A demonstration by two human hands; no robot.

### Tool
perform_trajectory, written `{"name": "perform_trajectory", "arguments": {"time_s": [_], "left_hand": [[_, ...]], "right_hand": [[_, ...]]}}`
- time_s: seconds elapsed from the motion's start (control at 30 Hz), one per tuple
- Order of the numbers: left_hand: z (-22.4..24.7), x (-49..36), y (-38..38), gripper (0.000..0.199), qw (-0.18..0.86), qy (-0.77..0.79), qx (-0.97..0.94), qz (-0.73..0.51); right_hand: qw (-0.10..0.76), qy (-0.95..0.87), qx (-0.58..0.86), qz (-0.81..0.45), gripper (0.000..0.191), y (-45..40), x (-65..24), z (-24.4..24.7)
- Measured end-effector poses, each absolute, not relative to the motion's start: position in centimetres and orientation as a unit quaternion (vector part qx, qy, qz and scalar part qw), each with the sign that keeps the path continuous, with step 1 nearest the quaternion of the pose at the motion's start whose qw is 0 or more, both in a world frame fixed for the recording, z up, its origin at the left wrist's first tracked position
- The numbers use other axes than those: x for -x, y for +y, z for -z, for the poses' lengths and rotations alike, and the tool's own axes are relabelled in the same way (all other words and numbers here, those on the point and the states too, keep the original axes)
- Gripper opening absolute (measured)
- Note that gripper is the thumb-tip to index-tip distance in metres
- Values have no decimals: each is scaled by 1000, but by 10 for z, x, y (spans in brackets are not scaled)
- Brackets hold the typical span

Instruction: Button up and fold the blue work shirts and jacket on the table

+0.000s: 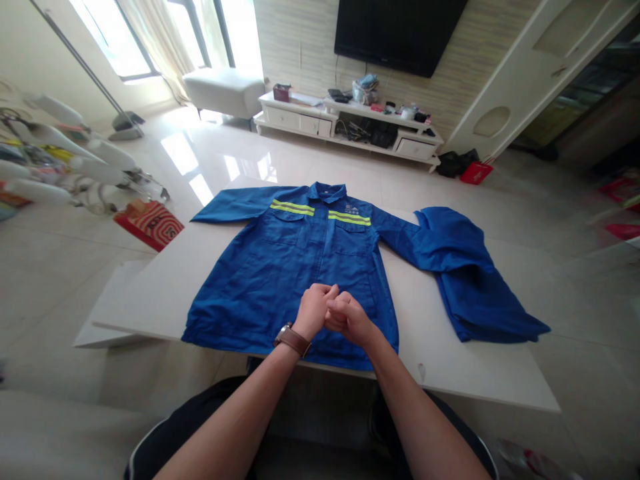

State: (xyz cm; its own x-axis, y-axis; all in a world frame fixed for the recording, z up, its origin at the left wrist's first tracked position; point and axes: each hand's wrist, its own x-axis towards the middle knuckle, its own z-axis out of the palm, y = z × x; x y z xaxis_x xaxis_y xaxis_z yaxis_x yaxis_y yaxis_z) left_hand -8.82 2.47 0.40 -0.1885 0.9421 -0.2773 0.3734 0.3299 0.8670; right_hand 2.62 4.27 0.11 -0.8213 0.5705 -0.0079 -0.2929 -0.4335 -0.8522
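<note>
A blue work jacket (320,260) with yellow-green reflective bands lies front side up, its collar away from me and its sleeves spread. My left hand (315,310), with a brown-strapped watch (293,340) at the wrist, is closed over the jacket's lower front. Against it, my right hand (349,317) is closed too, and the fingers of both hands meet. I see nothing held in either. On the right, a folded blue garment (480,287) lies beside the jacket, whose sleeve end reaches it.
The white table (150,293) carries both garments. Beyond it stand a low white TV cabinet (345,127) with odds and ends and a grey bench (225,90). At the left are a white-armed rack (75,153) and a red patterned bag (150,223).
</note>
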Motion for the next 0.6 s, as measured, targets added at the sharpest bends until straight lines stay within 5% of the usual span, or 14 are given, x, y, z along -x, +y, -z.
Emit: {"name": "perform_trajectory", "arguments": {"time_s": [0.33, 0.6], "left_hand": [[-2, 91, 24, 44, 405, 706, -490, -314], [36, 83, 31, 50, 547, 640, -375, -389]], "right_hand": [[254, -469, 162, -830, 71, 42, -27, -1], [252, -463, 173, -832, 73, 42, -26, -2]]}}
